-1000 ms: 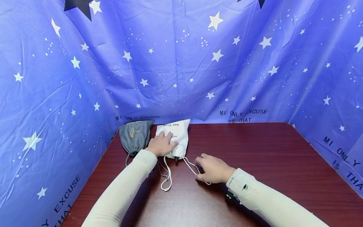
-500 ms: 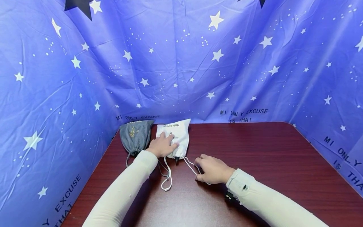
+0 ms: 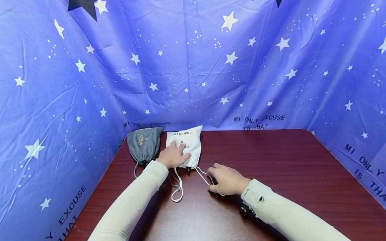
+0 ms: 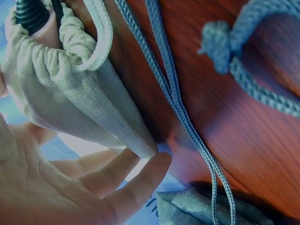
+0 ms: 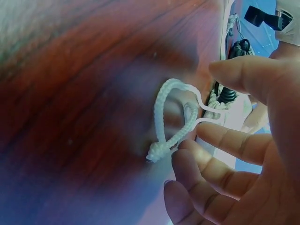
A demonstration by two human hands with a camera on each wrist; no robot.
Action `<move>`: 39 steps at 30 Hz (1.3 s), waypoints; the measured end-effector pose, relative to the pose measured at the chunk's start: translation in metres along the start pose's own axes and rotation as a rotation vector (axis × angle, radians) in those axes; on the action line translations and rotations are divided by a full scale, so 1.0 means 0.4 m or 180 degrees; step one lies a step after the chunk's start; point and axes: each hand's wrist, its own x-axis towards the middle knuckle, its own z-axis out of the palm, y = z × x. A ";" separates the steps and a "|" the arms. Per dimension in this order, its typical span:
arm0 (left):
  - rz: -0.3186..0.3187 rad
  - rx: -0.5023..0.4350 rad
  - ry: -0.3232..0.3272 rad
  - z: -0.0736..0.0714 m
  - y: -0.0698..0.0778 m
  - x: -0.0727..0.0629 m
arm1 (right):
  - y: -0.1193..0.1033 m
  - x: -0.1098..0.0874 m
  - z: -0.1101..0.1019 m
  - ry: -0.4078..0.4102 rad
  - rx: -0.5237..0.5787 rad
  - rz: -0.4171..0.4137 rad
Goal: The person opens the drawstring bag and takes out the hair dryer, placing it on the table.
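White "Hair Dryer" drawstring pouch (image 3: 195,149) near the table's (image 3: 265,150) far edge, left of middle; long axis runs far to near, mouth toward near edge. Left hand (image 3: 172,156) spread across it, gripping nothing. Right-side white cord loop (image 5: 160,112) beside right hand's (image 3: 228,179) fingertips, the nearer hand: back up, fingers loosely bent, thumb apart, unpinched.

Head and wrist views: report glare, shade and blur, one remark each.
Head: pale glare on the dark red wood-grain tabletop at bottom centre; left wrist: the white cloth drawstring bag looks dull and shaded, its weave readable; right wrist: hazy, blurred upper left corner, while the white braided cord loop comes out sharper.
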 end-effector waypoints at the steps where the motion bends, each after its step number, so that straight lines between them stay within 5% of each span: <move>1: 0.0001 0.0005 0.0002 0.001 0.001 0.000 | -0.001 -0.001 -0.001 -0.0001 0.0006 0.0000; 18: 0.0066 0.0031 0.0050 0.017 0.009 -0.002 | 0.004 0.007 0.013 0.0173 -0.0016 0.0024; 39: 0.0079 0.0077 0.0158 0.025 0.036 -0.031 | -0.010 0.039 0.037 0.0745 0.0166 0.0096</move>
